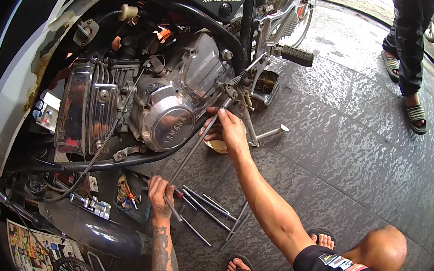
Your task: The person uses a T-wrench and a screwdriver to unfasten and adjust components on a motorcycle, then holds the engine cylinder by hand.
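In fingers (pixel 158 186), a T-wrench (pixel 193 149) (apparently).

Place: motorcycle repair workshop | motorcycle engine (pixel 164 96) exposed in its frame (pixel 136 162) | slim metal rods (pixel 209 202) lying on dark floor tiles (pixel 339 163) | tray (pixel 140 213) of small hand tools (pixel 130 195)

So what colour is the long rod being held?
The rod looks silvery grey, best seen in the head view.

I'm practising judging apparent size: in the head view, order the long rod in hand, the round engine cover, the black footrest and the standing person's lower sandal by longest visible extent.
1. Long rod
2. Round engine cover
3. Black footrest and lower sandal: too alike to rank; nearness to the camera may differ.
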{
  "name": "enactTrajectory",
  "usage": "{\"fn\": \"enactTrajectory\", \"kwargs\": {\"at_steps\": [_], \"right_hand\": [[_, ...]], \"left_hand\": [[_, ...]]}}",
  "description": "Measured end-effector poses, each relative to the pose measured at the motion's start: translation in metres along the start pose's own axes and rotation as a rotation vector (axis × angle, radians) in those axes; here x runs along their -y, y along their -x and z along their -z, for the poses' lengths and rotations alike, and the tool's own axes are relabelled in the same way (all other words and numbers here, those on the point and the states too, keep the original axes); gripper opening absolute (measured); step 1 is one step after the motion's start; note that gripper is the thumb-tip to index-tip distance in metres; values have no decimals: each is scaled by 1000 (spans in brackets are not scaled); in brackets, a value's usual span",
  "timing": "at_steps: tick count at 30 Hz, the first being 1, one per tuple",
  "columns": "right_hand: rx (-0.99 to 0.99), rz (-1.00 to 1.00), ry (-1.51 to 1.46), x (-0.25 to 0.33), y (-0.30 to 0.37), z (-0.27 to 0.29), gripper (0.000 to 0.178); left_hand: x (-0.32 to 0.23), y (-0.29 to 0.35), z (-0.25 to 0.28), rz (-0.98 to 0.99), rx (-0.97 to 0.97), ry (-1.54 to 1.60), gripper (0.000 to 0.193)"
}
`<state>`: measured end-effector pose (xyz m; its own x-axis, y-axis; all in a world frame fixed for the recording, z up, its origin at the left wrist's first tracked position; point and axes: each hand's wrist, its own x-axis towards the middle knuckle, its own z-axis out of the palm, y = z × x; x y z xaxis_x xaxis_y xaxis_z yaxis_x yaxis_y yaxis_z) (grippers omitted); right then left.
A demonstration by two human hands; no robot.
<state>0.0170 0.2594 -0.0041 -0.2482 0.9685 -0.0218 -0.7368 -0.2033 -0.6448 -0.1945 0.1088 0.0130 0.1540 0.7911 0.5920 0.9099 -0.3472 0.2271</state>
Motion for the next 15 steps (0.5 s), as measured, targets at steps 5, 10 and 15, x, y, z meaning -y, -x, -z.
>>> {"fn": "enactTrajectory", "kwargs": {"at_steps": [5,10,15], "right_hand": [[41,28,-42,3,-1,3,39],[-101,87,62,6,-3,2,36],[-100,21,119,6,-1,2,35]], "left_hand": [[-3,-23,11,-261,-114,-246,50],[-33,-20,14,928,35,1022,59],[-41,-14,24,1224,206,1444,59]]}}
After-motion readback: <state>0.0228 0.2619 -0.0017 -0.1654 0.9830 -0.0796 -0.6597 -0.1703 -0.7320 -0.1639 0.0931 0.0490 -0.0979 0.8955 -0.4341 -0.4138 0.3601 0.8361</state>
